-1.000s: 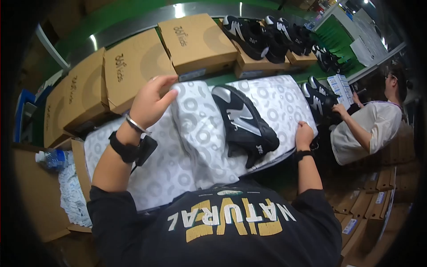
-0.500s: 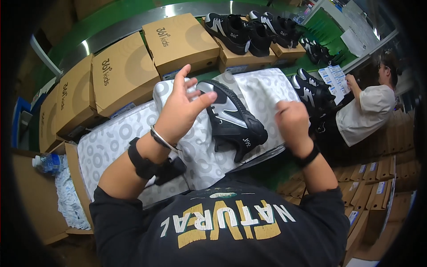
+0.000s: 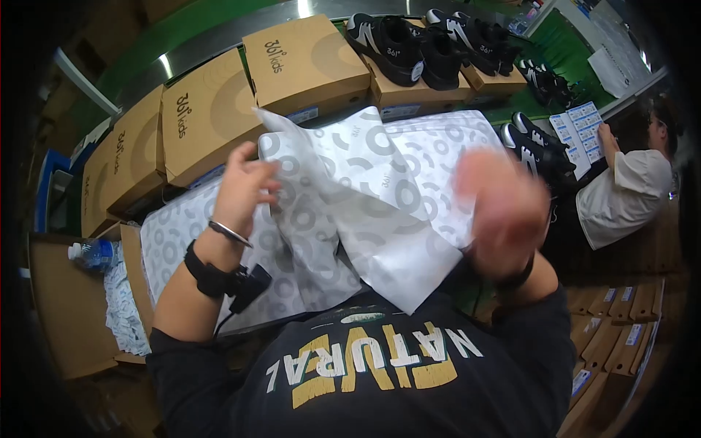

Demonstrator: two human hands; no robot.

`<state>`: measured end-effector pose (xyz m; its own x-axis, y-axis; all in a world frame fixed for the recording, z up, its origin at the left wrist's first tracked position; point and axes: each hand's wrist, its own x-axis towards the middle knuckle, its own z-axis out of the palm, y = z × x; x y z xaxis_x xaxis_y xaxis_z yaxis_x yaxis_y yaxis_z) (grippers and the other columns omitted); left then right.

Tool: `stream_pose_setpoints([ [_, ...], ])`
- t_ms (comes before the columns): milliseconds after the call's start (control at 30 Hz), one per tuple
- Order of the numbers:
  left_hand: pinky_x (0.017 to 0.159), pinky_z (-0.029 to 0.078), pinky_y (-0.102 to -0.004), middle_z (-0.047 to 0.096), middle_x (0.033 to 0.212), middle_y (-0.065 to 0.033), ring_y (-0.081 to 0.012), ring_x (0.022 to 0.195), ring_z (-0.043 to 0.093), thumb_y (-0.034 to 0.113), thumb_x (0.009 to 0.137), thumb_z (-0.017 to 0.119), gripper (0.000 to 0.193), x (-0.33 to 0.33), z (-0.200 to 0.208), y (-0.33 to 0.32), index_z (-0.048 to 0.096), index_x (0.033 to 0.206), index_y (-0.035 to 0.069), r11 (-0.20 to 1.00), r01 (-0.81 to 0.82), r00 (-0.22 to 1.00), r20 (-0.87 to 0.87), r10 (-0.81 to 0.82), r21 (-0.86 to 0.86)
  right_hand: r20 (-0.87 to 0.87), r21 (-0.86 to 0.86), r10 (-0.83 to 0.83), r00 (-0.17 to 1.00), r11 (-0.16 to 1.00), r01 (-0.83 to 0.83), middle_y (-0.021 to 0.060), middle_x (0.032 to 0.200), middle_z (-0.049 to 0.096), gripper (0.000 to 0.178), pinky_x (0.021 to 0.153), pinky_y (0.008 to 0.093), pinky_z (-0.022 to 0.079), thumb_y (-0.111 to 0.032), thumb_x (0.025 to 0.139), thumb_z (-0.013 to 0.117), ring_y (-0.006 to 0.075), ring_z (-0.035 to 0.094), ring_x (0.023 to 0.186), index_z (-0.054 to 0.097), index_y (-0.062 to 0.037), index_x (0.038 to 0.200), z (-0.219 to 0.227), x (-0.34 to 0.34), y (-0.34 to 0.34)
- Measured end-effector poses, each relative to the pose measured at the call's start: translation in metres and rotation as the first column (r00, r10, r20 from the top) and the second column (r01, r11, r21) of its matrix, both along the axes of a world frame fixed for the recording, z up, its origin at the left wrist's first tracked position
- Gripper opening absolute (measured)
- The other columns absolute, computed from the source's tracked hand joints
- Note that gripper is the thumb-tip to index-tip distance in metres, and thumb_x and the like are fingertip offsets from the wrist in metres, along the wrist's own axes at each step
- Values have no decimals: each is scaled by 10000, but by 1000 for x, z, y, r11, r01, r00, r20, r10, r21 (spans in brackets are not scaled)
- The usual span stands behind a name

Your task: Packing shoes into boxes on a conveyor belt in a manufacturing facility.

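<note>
Tissue paper [image 3: 350, 197] edge pinched by left hand [image 3: 244, 186]; right hand [image 3: 504, 212] blurred.

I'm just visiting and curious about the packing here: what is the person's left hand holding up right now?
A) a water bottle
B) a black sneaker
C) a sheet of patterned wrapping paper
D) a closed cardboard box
C: the left hand grips the edge of the grey-and-white ring-patterned wrapping paper, lifted over the work surface; the closed cardboard boxes sit untouched behind it.
</note>
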<state>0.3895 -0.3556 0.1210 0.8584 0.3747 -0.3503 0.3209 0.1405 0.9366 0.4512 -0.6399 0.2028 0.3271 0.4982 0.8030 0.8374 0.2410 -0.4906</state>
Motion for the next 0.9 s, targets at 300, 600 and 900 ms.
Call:
stream_pose_setpoints([
  [300, 859, 418, -436, 512, 1106, -215, -371, 1029, 495, 333, 689, 656, 557, 109, -56, 91, 481, 1124, 33, 147, 380, 919, -390, 52, 913, 295, -630, -469, 832, 560, 539, 173, 999, 545, 480, 826, 379, 432, -294, 639, 709, 328, 536, 930, 569, -52, 1030, -107, 185, 123],
  [600, 815, 445, -425, 534, 1086, -208, -354, 965, 536, 232, 746, 616, 426, 109, -67, 155, 492, 1116, 61, 13, 377, 883, -363, 297, 926, 314, -779, -410, 856, 404, 480, 173, 1032, 516, 582, 820, 385, 428, -311, 652, 718, 323, 505, 992, 504, -52, 1128, -116, 203, 145],
  [900, 792, 425, -495, 492, 1202, -142, -305, 1045, 496, 470, 784, 517, 534, 166, -165, 190, 473, 1184, 120, 952, -181, 983, -35, 178, -246, 23, -867, -500, 866, 421, 266, 235, 1073, 495, 664, 842, 383, 448, -332, 619, 732, 359, 531, 969, 489, -1, 1140, -103, 207, 173],
])
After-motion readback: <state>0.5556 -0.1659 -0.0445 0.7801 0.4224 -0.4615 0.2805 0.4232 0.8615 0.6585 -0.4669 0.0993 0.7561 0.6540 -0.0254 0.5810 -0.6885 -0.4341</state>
